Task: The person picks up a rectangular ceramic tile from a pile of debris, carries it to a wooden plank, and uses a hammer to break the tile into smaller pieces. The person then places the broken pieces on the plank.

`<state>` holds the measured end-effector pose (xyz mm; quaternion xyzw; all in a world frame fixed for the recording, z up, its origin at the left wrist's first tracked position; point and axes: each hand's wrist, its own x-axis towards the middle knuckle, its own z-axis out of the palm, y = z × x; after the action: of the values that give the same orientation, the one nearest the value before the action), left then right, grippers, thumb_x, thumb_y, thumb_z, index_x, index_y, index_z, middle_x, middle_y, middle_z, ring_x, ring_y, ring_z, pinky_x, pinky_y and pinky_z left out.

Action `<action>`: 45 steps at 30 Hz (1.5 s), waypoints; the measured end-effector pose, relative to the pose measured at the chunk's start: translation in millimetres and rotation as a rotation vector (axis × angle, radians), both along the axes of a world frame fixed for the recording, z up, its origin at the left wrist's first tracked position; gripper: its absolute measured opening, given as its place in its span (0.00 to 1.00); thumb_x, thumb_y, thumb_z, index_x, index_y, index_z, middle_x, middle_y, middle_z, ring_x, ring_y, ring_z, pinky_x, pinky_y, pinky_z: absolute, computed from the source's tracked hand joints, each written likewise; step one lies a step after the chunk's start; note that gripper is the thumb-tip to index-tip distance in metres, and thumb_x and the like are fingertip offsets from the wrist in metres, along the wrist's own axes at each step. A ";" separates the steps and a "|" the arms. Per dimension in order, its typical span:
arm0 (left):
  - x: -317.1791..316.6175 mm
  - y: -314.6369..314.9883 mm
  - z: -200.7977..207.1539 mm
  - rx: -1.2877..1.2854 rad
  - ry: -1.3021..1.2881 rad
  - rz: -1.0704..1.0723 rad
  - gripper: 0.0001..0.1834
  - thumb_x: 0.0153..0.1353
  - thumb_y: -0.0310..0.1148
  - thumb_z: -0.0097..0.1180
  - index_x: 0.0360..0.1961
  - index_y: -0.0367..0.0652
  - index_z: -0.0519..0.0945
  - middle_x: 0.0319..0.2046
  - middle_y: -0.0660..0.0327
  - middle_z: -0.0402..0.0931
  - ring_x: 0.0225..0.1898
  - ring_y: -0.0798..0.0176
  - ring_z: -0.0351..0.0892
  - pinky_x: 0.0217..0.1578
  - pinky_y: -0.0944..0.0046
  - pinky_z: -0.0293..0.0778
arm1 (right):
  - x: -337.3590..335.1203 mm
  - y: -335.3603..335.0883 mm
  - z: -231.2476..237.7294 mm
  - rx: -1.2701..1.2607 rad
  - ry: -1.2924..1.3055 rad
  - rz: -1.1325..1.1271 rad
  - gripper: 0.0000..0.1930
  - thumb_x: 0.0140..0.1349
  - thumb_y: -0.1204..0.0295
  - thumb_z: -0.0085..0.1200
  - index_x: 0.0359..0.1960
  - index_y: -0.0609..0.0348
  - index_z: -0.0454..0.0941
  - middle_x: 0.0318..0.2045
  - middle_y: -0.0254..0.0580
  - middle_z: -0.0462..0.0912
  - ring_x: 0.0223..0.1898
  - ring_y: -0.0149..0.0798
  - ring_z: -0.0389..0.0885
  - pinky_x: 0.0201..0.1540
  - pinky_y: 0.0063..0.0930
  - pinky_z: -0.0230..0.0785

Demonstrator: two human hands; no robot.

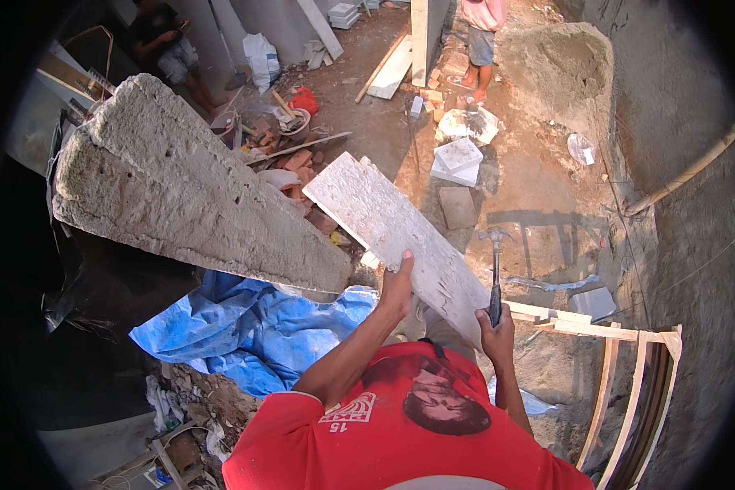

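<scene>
A long, pale board [408, 237], crusted with mortar, slants across in front of my body. My left hand [398, 290] grips its near left edge, thumb laid on the upper face. In my right hand [496, 331] is a claw hammer [496, 269], held upright by its dark handle with the steel head up. That hand is close beside the lower right end of the board; whether it also touches the board I cannot tell. To the left of the board rises a rough concrete beam [180, 188].
A blue tarp [261, 327] lies below the beam. Wooden framing [612, 331] stands at right. Pale blocks [457, 159], broken bricks [298, 163] and a sand pile [555, 73] lie farther off. One person [165, 41] is at far left, another [480, 49] at the back.
</scene>
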<state>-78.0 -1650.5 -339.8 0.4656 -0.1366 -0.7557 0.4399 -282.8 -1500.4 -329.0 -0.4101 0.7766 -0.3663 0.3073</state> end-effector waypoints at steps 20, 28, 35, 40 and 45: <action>36.8 -332.3 4.2 -0.246 -0.105 0.512 0.37 0.69 0.42 0.63 0.72 0.39 0.61 0.67 0.52 0.67 0.65 0.50 0.70 0.66 0.46 0.68 | -136.5 -335.3 34.1 -0.690 -0.136 -0.250 0.14 0.70 0.64 0.59 0.46 0.62 0.74 0.33 0.38 0.79 0.26 0.25 0.73 0.27 0.23 0.70; 59.7 -531.5 -52.6 -0.152 -0.123 0.555 0.37 0.71 0.45 0.59 0.72 0.36 0.60 0.69 0.53 0.65 0.67 0.52 0.68 0.69 0.48 0.64 | -103.3 -592.1 104.6 -1.101 -1.105 0.687 0.09 0.77 0.71 0.45 0.49 0.62 0.75 0.35 0.53 0.82 0.14 0.31 0.74 0.14 0.25 0.70; 123.6 -726.5 -77.9 -0.113 -0.042 0.490 0.37 0.71 0.46 0.58 0.72 0.37 0.60 0.70 0.54 0.64 0.69 0.52 0.65 0.70 0.47 0.62 | 12.5 -838.4 202.9 -1.218 -1.153 1.145 0.08 0.70 0.75 0.53 0.48 0.50 0.79 0.42 0.52 0.86 0.12 0.34 0.69 0.15 0.28 0.63; 170.1 -825.4 -70.4 -0.153 -0.084 0.561 0.39 0.69 0.44 0.62 0.72 0.39 0.60 0.69 0.54 0.65 0.69 0.52 0.65 0.70 0.45 0.61 | 75.5 -940.7 254.3 -1.338 -1.137 1.102 0.14 0.67 0.68 0.60 0.54 0.50 0.82 0.51 0.37 0.87 0.14 0.26 0.65 0.16 0.21 0.58; 180.7 -925.6 -59.6 -0.181 -0.001 0.592 0.36 0.70 0.45 0.60 0.72 0.38 0.62 0.68 0.53 0.67 0.67 0.51 0.69 0.69 0.45 0.64 | 102.9 -1049.5 248.0 -1.477 -1.139 1.125 0.13 0.68 0.67 0.59 0.53 0.51 0.83 0.50 0.38 0.88 0.12 0.24 0.60 0.13 0.19 0.49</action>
<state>102.7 -2576.1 -399.4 0.4446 -0.0620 -0.5791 0.6806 -179.9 -2549.9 -81.1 -0.5604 -0.1904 -0.6859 0.4234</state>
